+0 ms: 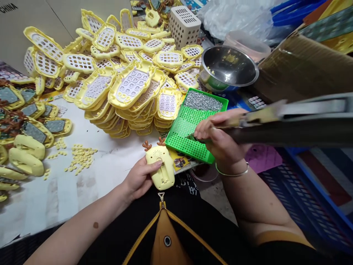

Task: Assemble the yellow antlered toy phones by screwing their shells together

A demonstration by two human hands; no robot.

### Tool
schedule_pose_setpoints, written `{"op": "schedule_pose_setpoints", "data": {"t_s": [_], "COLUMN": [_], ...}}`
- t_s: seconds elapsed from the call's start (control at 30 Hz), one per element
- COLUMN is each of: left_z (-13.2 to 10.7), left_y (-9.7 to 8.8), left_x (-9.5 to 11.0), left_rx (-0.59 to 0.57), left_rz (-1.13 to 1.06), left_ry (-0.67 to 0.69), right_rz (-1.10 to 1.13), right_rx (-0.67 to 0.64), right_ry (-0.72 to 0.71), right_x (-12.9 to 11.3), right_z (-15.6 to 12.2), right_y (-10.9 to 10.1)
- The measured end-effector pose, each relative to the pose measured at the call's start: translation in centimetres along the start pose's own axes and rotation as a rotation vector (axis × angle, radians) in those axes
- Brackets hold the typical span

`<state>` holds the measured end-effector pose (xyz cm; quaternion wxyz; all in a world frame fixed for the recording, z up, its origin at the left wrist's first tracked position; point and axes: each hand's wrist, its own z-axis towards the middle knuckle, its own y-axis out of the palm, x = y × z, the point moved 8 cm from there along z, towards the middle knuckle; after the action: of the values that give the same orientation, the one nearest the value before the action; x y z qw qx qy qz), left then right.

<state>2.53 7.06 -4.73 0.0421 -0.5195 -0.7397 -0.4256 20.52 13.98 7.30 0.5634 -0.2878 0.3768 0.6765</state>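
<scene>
Your L hand (139, 179) is wrapping round the yellow antlered toy (160, 166), thumb across it, pinning it back-up on the desk (82, 176) at 6 o'clock, right by your body. Your R hand (220, 141) is gripping the screwdriver (289, 117) (blurred), w/ its tip dipping into the green tray (190, 138) at 1 o'clock from the toy. Screws (202, 100) are heaping at the tray's far end. Prob. you're at the screw pick-up stage. The next move is calling for one screw seated on the tip & a straight line-up over the toy's back.
</scene>
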Motion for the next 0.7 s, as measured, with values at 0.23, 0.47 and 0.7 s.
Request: {"op": "schedule_pose_setpoints", "data": {"t_s": [0.23, 0.47, 0.7], "left_z": [-0.5, -1.0, -0.9], "left_y": [0.4, 0.5, 0.5], "left_x": [-0.2, -0.2, -0.4], "left_rx": [0.003, -0.037, -0.058], "left_rz": [0.024, 0.027, 0.000], "left_ry": [0.048, 0.082, 0.043], "right_rz": [0.160, 0.172, 0.153], "right_rx": [-0.150, -0.172, -0.272], "right_ry": [-0.016, 0.015, 0.050], "right_x": [-4.5, -3.4, -1.8], "right_z": [-1.6, -2.0, -2.4], "right_y": [4.0, 5.4, 6.8]}}
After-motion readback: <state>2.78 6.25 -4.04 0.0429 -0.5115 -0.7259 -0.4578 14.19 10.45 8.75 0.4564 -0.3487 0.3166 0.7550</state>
